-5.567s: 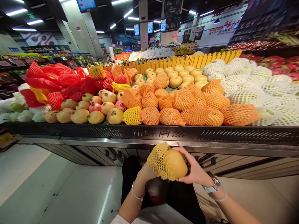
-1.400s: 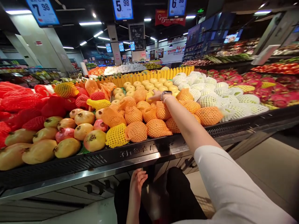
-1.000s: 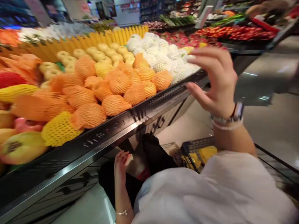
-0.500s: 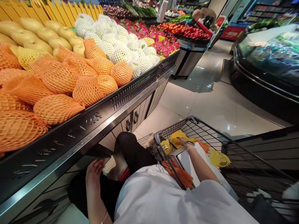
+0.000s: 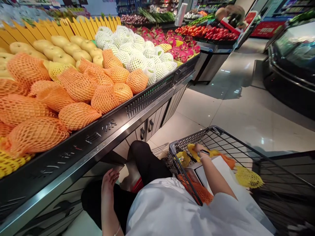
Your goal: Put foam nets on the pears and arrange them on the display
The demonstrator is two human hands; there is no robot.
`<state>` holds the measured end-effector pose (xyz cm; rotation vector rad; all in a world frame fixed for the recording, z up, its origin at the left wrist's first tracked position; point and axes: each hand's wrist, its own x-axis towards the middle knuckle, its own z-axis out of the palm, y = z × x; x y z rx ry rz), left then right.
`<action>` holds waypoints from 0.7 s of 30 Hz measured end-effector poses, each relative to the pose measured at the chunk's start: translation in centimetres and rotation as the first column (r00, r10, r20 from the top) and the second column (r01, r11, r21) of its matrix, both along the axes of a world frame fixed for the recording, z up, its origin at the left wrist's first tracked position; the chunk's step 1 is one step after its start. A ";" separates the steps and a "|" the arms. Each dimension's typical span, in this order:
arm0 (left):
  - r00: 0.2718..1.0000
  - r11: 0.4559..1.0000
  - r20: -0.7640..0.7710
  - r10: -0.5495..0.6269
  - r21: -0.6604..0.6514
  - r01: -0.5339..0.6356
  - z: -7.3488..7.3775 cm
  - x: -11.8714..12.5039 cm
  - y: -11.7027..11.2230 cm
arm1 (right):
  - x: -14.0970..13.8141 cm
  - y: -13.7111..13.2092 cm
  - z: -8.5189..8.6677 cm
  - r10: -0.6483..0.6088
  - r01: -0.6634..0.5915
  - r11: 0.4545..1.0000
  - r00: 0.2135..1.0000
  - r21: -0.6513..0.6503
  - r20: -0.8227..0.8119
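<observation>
My right hand [image 5: 199,148], with a dark watch on its wrist, reaches into the far left part of the shopping cart [image 5: 231,141]. It is at a yellow foam net [image 5: 191,149]; its fingers point down and away, so I cannot see whether they grip the net. A second yellow-netted fruit [image 5: 183,158] lies just left of it, and orange netting [image 5: 227,161] to its right. Below my forearm are a white box [image 5: 219,170] and orange-netted fruit [image 5: 203,193]. My left hand [image 5: 110,179] hangs beside my lap, fingers loosely bent and apart, holding nothing.
On the left, a black-edged display stand [image 5: 103,127] holds orange-netted fruit [image 5: 78,116], bare yellow fruit [image 5: 64,59], white-netted fruit [image 5: 136,62] and dragon fruit [image 5: 182,54]. Another yellow net [image 5: 248,177] lies farther right in the cart. A rounded display case [image 5: 290,72] stands at right.
The view has shifted left and slightly up, so everything appears farther right and lower. My right hand looks more bunched at the yellow net, and its watch shows more. My left hand stays similar.
</observation>
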<state>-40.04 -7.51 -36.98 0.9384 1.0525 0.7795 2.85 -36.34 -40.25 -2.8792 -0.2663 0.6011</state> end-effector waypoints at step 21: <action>0.999 0.999 0.020 0.034 0.011 -0.034 -1.9 -0.9 1.1 | 0.4 -1.6 5.3 -0.480 0.255 0.706 0.858 0.661 0.181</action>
